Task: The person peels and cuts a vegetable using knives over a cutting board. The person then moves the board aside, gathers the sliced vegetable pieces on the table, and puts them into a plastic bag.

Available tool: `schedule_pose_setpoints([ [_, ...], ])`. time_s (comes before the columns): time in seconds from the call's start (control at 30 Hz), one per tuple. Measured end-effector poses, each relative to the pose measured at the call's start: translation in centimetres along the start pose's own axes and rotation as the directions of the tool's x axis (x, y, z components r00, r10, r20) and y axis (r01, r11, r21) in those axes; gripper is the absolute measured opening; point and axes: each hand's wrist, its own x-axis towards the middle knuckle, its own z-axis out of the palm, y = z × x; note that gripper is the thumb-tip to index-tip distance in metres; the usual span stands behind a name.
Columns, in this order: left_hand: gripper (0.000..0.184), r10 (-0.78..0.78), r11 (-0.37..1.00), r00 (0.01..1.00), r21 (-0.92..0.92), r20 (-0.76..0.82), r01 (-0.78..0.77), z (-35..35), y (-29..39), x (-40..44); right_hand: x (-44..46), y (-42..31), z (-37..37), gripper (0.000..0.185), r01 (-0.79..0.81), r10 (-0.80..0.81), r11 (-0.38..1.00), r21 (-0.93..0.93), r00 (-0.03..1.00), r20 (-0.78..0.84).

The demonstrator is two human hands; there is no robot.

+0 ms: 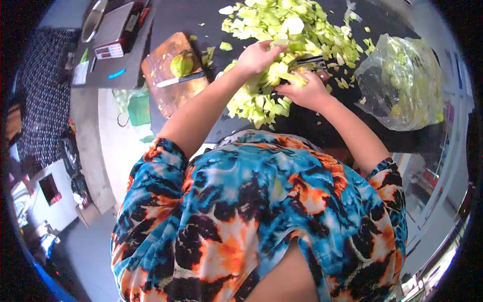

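My left hand (259, 58) is closed around a clump of pale green vegetable slices (274, 75), its fingers dug into the far side. From the right, my right hand (307, 90) grips the near side of the same clump, thumb toward my body. More thin slices lie in a loose pile (287, 22) beyond my hands, and another heap (259, 108) sits just below them. Beside my right hand, a dark object with a brown end (322, 75) is partly covered by slices; its kind is unclear.
A wooden cutting board (173, 100) at left bears a whole green vegetable (181, 64) and a knife (178, 79). A clear plastic bag (402, 83) of slices stands at right. On a side table are a scale (109, 50) and a blue strip (116, 74).
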Motion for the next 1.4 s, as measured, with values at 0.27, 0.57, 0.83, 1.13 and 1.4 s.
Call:
schedule_pose_setpoints([
  [0.27, 0.065, 0.009, 0.997, 0.978, -0.075, -0.210, -0.025, -6.4, 0.7, -4.4, 4.5, -4.4, -2.5, 0.015, 0.209, -0.207, 0.976, -0.063, 0.977, 0.042],
  [0.57, 0.063, -0.038, 0.964, 0.871, -0.249, -0.490, -0.098, -16.6, -7.0, -12.3, 14.8, -15.7, -1.0, 0.022, 0.235, -0.249, 0.949, 0.212, 0.967, 0.043],
  [0.83, 0.069, -0.006, 0.877, 0.874, -0.423, -0.485, -0.229, -14.1, -13.3, -8.1, 16.2, -15.8, 1.8, 0.019, -0.036, -0.001, 0.968, 0.248, 0.989, 0.150],
  [1.13, 0.047, 0.026, 0.935, 0.844, -0.285, -0.536, -0.210, -12.3, -19.8, -9.3, 20.6, -17.9, 8.1, 0.023, 0.598, 0.057, 0.452, -0.662, 0.721, 0.690],
  [1.4, 0.035, -0.181, 0.785, 0.836, -0.588, -0.518, -0.194, -12.7, -18.6, -8.5, 19.9, -19.1, 7.7, 0.022, 0.673, 0.121, 0.366, -0.643, 0.651, 0.750],
])
